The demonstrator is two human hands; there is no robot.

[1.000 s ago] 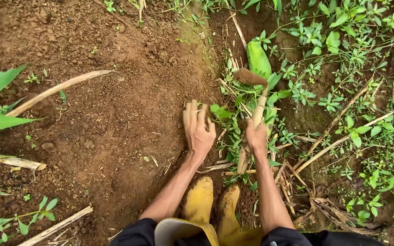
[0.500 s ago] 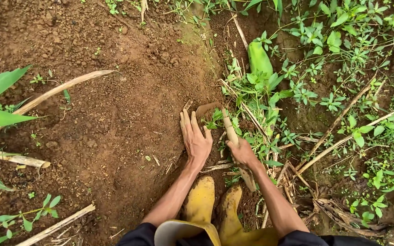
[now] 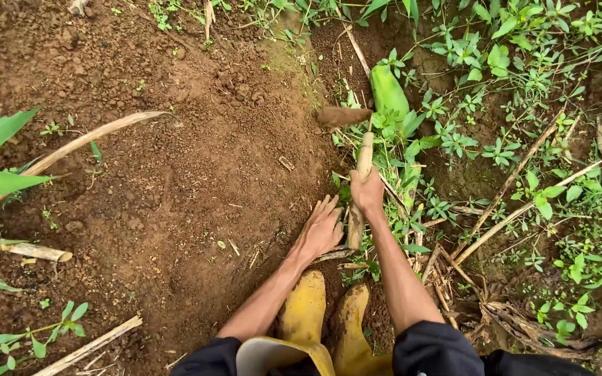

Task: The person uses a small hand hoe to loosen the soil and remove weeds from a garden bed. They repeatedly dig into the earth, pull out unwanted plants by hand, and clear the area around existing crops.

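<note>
The right hand (image 3: 366, 193) grips the pale wooden handle (image 3: 361, 182) of a small hoe, its muddy blade (image 3: 343, 116) raised over green weeds (image 3: 412, 139). The left hand (image 3: 320, 228) lies open, flat on brown soil (image 3: 175, 188), near enough that a stray chop might hit its fingers.

One view only, from a camera worn on the head. Looks steeply down and forward over the person's own body, from about standing-crouch height. Near enough to take in both forearms, with yellow boots (image 3: 322, 317) at the bottom edge right below the lens. Left hand (image 3: 320, 230) and right hand (image 3: 367, 193) sit just below the middle of the frame. Bare soil (image 3: 161, 174) fills the left half, weeds (image 3: 510, 139) the right. No second view to overlap with.
</note>
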